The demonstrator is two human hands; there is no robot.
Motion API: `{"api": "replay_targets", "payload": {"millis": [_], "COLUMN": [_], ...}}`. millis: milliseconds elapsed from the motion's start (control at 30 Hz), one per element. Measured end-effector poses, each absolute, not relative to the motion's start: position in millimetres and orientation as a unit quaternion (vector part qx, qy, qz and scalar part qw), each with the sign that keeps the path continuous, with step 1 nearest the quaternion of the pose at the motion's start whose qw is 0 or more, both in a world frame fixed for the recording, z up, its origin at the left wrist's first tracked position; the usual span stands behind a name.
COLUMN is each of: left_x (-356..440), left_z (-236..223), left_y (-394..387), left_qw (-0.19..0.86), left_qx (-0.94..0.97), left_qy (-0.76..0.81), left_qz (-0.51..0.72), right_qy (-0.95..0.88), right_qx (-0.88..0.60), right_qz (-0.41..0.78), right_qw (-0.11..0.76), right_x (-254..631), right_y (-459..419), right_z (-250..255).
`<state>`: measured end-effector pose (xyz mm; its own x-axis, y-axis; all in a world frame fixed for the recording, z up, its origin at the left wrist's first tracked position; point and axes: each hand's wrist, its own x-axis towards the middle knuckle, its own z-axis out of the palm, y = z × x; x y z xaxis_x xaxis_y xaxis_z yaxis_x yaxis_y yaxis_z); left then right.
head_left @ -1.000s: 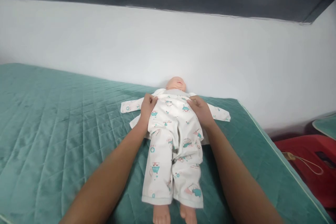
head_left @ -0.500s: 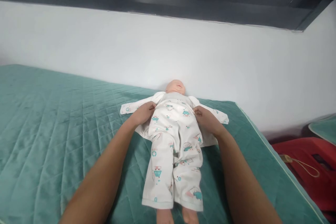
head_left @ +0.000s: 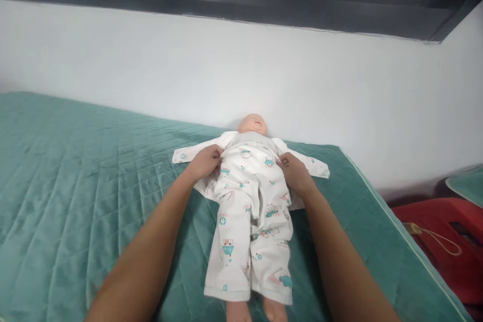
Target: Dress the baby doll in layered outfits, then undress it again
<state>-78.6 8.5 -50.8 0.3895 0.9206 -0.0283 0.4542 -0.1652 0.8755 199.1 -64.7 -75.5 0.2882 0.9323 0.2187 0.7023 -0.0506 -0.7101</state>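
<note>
The printed trousers [head_left: 234, 241] lie front-up on the doll [head_left: 252, 124], drawn high over its chest, with its feet showing below the cuffs. The doll lies on its back, head near the wall [head_left: 151, 60], the sleeves of its white shirt [head_left: 196, 153] spread out to both sides.

Both forearms reach in from below, flanking the trousers. The left hand [head_left: 207, 162] and right hand [head_left: 295, 171] bend inward, fingers curled mostly closed, tips at the trousers' upper side edges — whether they pinch cloth, I cannot tell. A second ago the hands were higher, over the front near the waistband; now they sit lower and farther apart. Since the half-second mark, the shirt's hem on the right has drawn in slightly.

Beneath is a green quilted mat [head_left: 94, 176]; a red object [head_left: 437, 251] with a pale cord is beside it. Tiny lettering in the trousers' print is too small to read.
</note>
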Motion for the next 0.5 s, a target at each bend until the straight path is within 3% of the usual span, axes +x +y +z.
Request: {"api": "replay_targets", "payload": {"millis": [267,500], "left_x": [-68,-63], "left_z": [-57,-62], "left_y": [9,1], "left_qw": [0.237,0.168], "left_qx": [0.751,0.799], "left_qy": [0.567,0.545], "left_qz": [0.241,0.189], "right_qy": [-0.585,-0.594], "right_qx": [-0.711,-0.693], "right_qz": [0.144,0.193], "right_qw": [0.363,0.36], "right_x": [197,201], "right_y": [-65,-63], "right_z": [-77,-82]}}
